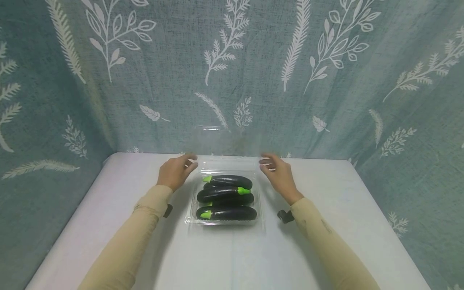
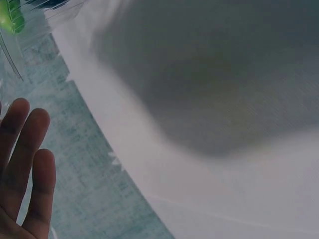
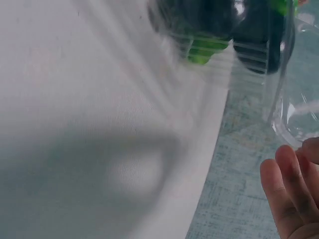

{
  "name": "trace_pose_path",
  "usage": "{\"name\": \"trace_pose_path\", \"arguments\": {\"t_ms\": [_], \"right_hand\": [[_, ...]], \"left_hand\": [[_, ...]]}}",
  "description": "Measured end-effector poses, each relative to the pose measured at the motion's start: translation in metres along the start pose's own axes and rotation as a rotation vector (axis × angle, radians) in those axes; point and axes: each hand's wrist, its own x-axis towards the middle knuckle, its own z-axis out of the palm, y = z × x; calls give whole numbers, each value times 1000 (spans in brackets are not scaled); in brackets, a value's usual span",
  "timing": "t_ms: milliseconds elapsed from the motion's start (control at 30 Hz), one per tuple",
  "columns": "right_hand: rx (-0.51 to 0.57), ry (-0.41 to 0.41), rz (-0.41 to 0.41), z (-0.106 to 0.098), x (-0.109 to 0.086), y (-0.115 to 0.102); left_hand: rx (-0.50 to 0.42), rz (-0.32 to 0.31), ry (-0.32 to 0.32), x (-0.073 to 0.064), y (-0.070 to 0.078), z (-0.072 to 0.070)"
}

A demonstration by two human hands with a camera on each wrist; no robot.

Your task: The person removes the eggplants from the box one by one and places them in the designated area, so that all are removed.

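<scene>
A clear plastic clamshell box [image 1: 191,215] sits on the white table with its lid [image 1: 217,141] raised at the back. Several dark eggplants [image 1: 222,194] with green caps lie stacked inside. My left hand [image 1: 175,171] is at the lid's left side, thumb and fingers apart; three of its fingers [image 2: 44,172] look fairly straight in the left wrist view. Across from it, my right hand [image 1: 280,175] has its fingertips right by the lid's right edge. The right wrist view shows these fingers [image 3: 289,179] loosely extended beside the lid's rounded corner [image 3: 291,132].
Blue-green curtains [image 1: 232,92] with white leaf prints hang behind and on both sides of the white table [image 1: 232,257]. Small dark wrist cameras [image 1: 285,216] sit under the beige sleeves [image 1: 322,241]. Blurred hand shadows fall on the tabletop.
</scene>
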Motion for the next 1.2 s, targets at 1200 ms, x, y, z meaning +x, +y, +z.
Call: {"name": "trace_pose_path", "arguments": {"t_ms": [1200], "right_hand": [[43, -121, 288, 15, 22, 23]], "left_hand": [[-44, -148, -161, 21, -1, 13]]}}
